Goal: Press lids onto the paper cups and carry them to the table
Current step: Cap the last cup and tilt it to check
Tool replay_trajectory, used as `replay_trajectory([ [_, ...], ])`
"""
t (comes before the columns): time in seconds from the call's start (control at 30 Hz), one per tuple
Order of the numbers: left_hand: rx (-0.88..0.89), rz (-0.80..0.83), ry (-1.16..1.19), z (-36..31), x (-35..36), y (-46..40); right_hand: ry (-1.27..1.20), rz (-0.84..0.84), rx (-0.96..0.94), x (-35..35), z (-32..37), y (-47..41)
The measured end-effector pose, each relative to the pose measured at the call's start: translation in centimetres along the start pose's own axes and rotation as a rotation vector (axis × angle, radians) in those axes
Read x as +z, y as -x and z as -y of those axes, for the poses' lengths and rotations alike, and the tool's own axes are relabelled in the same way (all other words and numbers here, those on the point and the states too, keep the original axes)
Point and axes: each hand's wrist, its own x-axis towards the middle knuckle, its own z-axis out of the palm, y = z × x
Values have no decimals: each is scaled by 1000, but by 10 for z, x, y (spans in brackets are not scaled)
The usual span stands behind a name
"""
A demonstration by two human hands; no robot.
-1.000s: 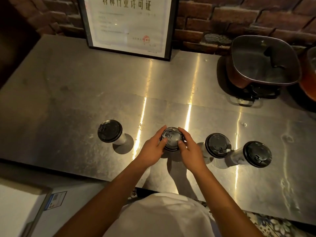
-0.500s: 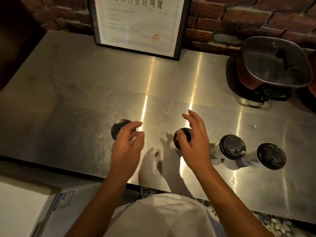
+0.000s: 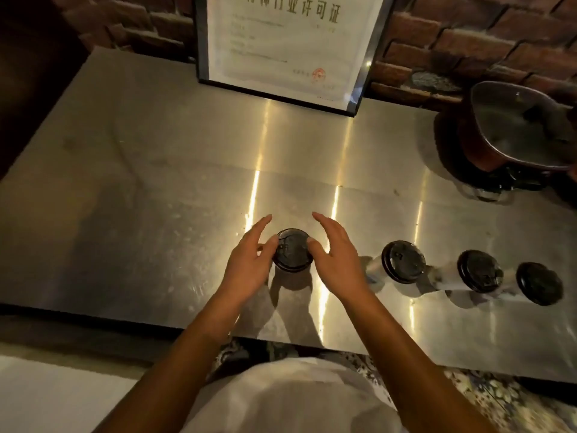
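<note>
**Last lid going on, carrying still to come**

At the left of the row, both hands flank one paper cup [image 3: 292, 267] standing on the steel counter [image 3: 140, 214]. The left hand [image 3: 249, 260] sits against the cup's left side with its fingers straight and reaching past the rim, its thumb resting on the edge of the black lid [image 3: 292, 250]. The right hand [image 3: 335, 257] mirrors it on the other side, fingers extended and thumb on the lid's right edge. Neither hand curls round the cup; both are relaxed and pressing at the rim with the thumbs.

To the right stand three more paper cups, each already wearing a black lid: the second cup [image 3: 402, 260], the third cup [image 3: 479, 275] and the fourth cup [image 3: 538, 282], spaced along the counter's near edge. That makes four cups and four lids, with no loose lids in view.

By my judgement the lidding is nearly finished: three look seated, and the one between the hands is getting its press. None has been carried off, so the whole transport step remains. No destination table is visible.

Behind, a framed certificate [image 3: 287, 42] leans on the brick wall [image 3: 468, 42], and one lidded pot [image 3: 515, 132] sits at far right.
</note>
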Motion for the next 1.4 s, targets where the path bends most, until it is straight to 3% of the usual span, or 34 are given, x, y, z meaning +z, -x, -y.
replay_trajectory([
  [0.17, -9, 140, -26, 12, 1, -15, -80, 33, 164, 15, 0, 4],
  [0.4, -69, 167, 156, 12, 10, -13, -85, 96, 166, 3, 2, 9],
  [0.6, -91, 245, 158, 1, 44, 14, -85, 137, 175, -39, -37, 30],
  [0.93, -107, 53, 261, 11, 100, 70, -54, 211, 92, -56, -88, 50],
  [1.03, -101, 11, 269, 18, 108, 77, 66, 167, 84, -57, -84, 47],
  [1.2, -130, -29, 302, 20, 116, 77, 33, 23, 16, -52, -65, 40],
  [1.4, -124, 21, 324, 20, 117, 76, 58, 1, 12, -2, -71, 39],
])
